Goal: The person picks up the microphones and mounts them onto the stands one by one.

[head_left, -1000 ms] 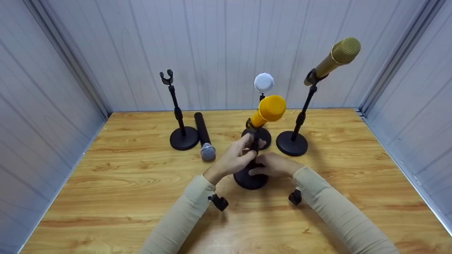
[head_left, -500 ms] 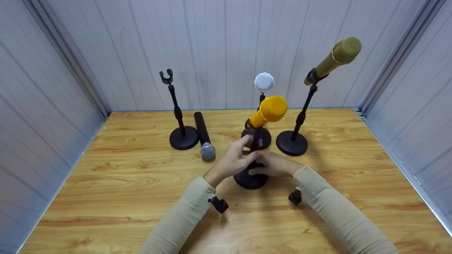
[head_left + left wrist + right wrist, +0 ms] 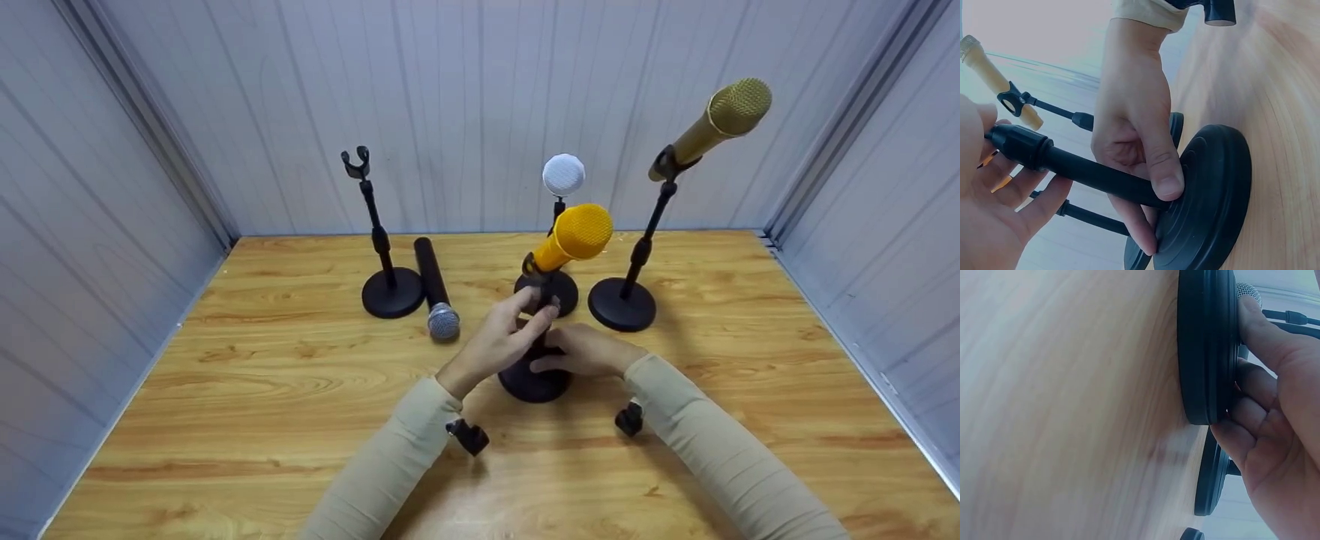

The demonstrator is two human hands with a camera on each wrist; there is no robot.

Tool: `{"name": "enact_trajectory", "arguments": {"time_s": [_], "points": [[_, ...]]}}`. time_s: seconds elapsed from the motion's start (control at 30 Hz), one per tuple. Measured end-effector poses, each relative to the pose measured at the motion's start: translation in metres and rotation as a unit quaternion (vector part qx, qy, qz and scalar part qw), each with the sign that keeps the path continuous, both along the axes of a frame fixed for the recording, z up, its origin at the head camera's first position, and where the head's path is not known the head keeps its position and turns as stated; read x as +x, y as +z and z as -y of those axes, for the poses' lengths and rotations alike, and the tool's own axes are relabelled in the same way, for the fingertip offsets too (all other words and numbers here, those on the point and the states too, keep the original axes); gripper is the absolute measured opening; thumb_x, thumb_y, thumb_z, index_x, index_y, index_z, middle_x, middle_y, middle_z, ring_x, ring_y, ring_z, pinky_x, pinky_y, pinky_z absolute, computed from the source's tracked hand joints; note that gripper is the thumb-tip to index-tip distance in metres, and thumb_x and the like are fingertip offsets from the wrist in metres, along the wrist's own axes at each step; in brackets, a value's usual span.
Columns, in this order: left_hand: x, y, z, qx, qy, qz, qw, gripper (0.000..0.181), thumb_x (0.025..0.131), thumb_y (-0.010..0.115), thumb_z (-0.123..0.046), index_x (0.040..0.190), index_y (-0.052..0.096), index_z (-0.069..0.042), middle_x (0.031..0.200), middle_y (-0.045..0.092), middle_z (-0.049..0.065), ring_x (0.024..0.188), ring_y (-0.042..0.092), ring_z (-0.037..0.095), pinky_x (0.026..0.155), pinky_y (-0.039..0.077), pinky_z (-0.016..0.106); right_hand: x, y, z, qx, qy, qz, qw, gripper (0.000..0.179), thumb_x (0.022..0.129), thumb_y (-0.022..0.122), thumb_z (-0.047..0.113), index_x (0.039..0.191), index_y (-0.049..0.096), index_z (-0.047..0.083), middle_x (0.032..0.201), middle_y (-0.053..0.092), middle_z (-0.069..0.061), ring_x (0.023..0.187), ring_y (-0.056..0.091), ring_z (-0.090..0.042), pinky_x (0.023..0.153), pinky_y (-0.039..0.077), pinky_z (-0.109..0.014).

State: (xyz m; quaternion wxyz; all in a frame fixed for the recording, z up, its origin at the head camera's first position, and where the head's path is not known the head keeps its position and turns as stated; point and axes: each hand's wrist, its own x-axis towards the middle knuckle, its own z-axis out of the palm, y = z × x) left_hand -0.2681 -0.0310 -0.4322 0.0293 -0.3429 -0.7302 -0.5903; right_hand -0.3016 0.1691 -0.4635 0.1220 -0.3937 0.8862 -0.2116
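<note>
In the head view a yellow microphone [image 3: 581, 234] sits tilted in the clip of a black microphone stand [image 3: 532, 386], which stands upright on the table. My left hand [image 3: 495, 341] holds the upper pole. The left wrist view shows its fingers curled about the ribbed collar [image 3: 1022, 147]. Lower down, my right hand [image 3: 589, 351] grips the foot of the pole, its thumb and fingertips against the round base [image 3: 1207, 354] in the right wrist view. The microphone's lower end is hidden from the head camera.
Behind are a stand with a white-headed microphone [image 3: 563, 175] and, at right, a gold microphone [image 3: 720, 124] on its stand. On the left, a black microphone [image 3: 431, 281] with a silver head lies beside a stand with a bare clip [image 3: 357, 163]. Pale panel walls [image 3: 480, 112] enclose the table [image 3: 262, 420].
My left thumb has shifted up and across the pole. The yellow microphone has moved very slightly right. My right hand keeps its place at the base.
</note>
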Motion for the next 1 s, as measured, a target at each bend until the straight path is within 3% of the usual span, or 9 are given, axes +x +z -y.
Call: {"name": "enact_trajectory", "arguments": {"time_s": [0.2,0.5,0.7,0.8,1.0], "points": [[-0.001,-0.002,-0.002,-0.003,0.027,-0.029,0.9992,0.018,0.106,0.056,-0.024,0.112,0.066,-0.01,0.101,0.069,0.002,0.094,0.065,0.016,0.078,0.056,0.032,0.0,-0.002,0.001,-0.002,0.002,-0.009,1.0,0.031,0.098,0.065,0.045,0.086,0.066,0.016,0.077,0.063,0.01,0.069,0.057,-0.005,0.065,0.049,-0.029],[0.0,0.002,-0.001,-0.014,0.008,-0.039,0.9991,0.025,0.109,0.051,-0.024,0.117,0.065,-0.005,0.106,0.068,0.0,0.097,0.064,0.016,0.081,0.054,0.032,0.0,-0.004,0.001,-0.008,-0.012,0.002,0.9999,0.03,0.097,0.067,0.045,0.086,0.066,0.018,0.078,0.064,0.011,0.07,0.056,-0.003,0.067,0.05,-0.027],[-0.001,0.013,-0.003,-0.008,0.003,-0.051,0.9987,0.022,0.109,0.049,-0.023,0.116,0.064,-0.008,0.108,0.069,0.004,0.099,0.064,0.013,0.083,0.053,0.032,0.0,-0.002,0.0,-0.008,-0.014,0.009,0.9998,0.029,0.098,0.065,0.046,0.092,0.067,0.018,0.085,0.068,0.01,0.077,0.062,-0.004,0.074,0.053,-0.03],[0.0,0.02,-0.003,-0.014,0.006,-0.055,0.9984,0.022,0.109,0.049,-0.023,0.118,0.064,-0.009,0.108,0.07,0.005,0.096,0.066,0.018,0.08,0.054,0.031,0.0,-0.002,0.0,-0.009,-0.013,0.007,0.9999,0.027,0.098,0.065,0.046,0.099,0.07,0.019,0.093,0.071,0.009,0.086,0.065,-0.005,0.081,0.054,-0.032],[0.002,0.035,-0.003,0.001,-0.006,-0.032,0.9995,0.025,0.11,0.048,-0.02,0.123,0.062,-0.005,0.11,0.07,0.008,0.099,0.067,0.015,0.086,0.055,0.032,0.002,-0.001,-0.001,-0.017,-0.016,0.009,0.9997,0.031,0.097,0.067,0.045,0.112,0.074,0.018,0.102,0.074,0.006,0.093,0.067,-0.008,0.085,0.055,-0.034]]}}
